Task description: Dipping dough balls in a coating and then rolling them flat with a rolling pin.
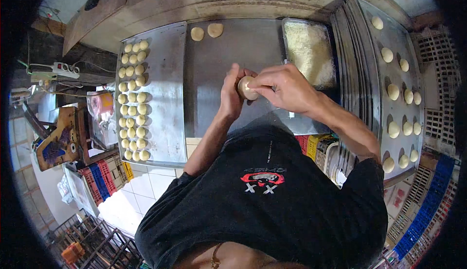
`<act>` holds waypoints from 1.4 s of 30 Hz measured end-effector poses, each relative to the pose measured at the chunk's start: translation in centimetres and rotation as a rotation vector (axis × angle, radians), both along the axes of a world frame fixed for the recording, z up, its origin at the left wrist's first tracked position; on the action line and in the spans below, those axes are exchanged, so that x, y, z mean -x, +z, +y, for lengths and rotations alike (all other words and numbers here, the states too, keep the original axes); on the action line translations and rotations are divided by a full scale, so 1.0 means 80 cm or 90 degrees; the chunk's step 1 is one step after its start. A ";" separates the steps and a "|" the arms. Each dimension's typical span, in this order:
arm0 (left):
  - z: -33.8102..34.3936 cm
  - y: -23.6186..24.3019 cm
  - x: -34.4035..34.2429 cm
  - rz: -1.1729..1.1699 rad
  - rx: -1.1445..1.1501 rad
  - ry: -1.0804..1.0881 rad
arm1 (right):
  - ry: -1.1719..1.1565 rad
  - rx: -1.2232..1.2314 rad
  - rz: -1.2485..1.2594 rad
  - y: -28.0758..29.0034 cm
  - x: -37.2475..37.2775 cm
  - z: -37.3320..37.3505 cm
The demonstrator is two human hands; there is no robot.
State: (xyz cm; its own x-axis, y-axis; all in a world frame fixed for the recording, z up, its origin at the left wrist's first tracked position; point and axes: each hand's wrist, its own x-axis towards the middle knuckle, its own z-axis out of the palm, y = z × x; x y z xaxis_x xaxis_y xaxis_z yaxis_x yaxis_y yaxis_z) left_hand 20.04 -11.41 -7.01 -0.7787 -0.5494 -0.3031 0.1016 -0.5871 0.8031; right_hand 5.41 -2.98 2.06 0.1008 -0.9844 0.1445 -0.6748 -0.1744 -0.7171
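Fingers: those of the left hand [233, 95] curl round a dough piece [249, 94]; those of the right hand [288, 88] close together at its face. Surroundings, largest first: metal tabletop [228, 57]; at its left, a tray [168, 89] bearing rows of dough balls [132, 97]; at its right, a pan [285, 34] of pale crumbs [306, 43]; two flattened rounds [215, 30] near the far edge. The dough piece is held above the tabletop, between both hands. Handling (judged by eye, untested): light, soft, easily torn, perhaps tacky; best cradled underneath, pinched gently at the rim.
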 end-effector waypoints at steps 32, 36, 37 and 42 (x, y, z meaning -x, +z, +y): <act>0.147 0.128 0.221 0.143 0.027 -0.472 | -0.392 -0.151 -0.292 0.076 0.222 0.207; 0.155 0.097 0.226 0.057 0.138 -0.421 | -0.574 0.027 -0.252 0.059 0.343 0.255; 0.148 0.078 0.224 0.024 0.137 -0.403 | -0.672 0.051 -0.246 0.052 0.387 0.268; 0.113 0.007 0.186 -0.138 0.044 -0.271 | -0.888 0.146 -0.146 0.017 0.608 0.401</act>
State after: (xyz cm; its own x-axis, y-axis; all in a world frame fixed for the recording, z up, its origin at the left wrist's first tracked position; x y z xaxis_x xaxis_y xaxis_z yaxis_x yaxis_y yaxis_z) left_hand 5.14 -2.36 -6.47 -0.8614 -0.2193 -0.4580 -0.3111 -0.4849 0.8173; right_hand -43.26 29.10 3.44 -0.9587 -0.2102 0.1916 -0.2629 0.3974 -0.8792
